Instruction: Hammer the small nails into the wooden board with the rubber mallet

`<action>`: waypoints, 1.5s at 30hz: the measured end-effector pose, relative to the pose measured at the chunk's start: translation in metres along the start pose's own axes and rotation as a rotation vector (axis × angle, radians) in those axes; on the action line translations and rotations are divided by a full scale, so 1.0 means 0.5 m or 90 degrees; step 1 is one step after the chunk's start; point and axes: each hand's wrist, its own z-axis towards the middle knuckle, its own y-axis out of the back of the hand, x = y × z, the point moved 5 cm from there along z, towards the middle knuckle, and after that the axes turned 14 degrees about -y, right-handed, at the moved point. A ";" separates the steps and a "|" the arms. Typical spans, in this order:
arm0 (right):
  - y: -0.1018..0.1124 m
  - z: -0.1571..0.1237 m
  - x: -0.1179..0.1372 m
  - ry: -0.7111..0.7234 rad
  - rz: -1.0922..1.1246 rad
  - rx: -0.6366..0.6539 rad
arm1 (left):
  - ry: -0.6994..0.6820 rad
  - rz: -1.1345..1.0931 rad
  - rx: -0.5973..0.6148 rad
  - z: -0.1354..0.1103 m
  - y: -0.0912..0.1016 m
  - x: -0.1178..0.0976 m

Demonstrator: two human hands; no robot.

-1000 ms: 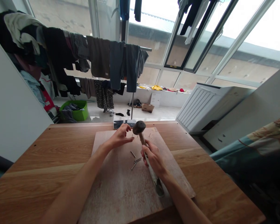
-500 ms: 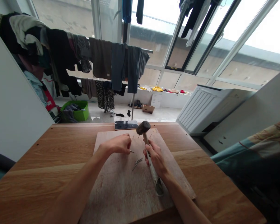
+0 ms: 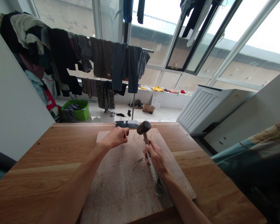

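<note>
My right hand (image 3: 154,155) is wrapped round the wooden handle of a hammer (image 3: 144,127) with a dark, blunt head, held above the right part of a wooden board (image 3: 116,186). Over the far left of the board, the fingers of my left hand (image 3: 119,136) pinch a nail (image 3: 128,136), of which only a thin end shows. Just right of it, several thin nails (image 3: 133,136) stand upright in a row across the board's far part. A few loose nails (image 3: 137,163) lie in a small pile near the board's middle.
The board lies on a wood-grain table (image 3: 49,158). A phone (image 3: 126,124) lies at the table's far edge, behind the board. Beyond are a green basin (image 3: 81,113), a rack of hanging clothes (image 3: 101,57) and a white ribbed appliance (image 3: 198,105) at right.
My left hand has moved away from the loose nails, up and slightly left with its nail, to the left end of the standing row. My right hand and the hammer have barely moved.
</note>
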 end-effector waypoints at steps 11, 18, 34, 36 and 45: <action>0.000 0.004 -0.009 0.004 -0.007 0.012 | -0.003 0.097 0.026 0.000 -0.004 0.020; -0.007 0.004 -0.016 -0.007 0.014 0.051 | 0.003 0.149 0.060 0.000 0.009 -0.009; -0.014 -0.002 -0.008 -0.014 0.021 0.071 | -0.047 -0.128 -0.091 0.007 -0.044 0.040; -0.016 -0.003 -0.009 -0.019 0.024 0.083 | -0.028 -0.188 -0.101 0.005 -0.057 0.058; -0.033 -0.017 0.006 0.036 -0.002 0.138 | -0.045 -0.217 -0.156 0.001 -0.058 0.076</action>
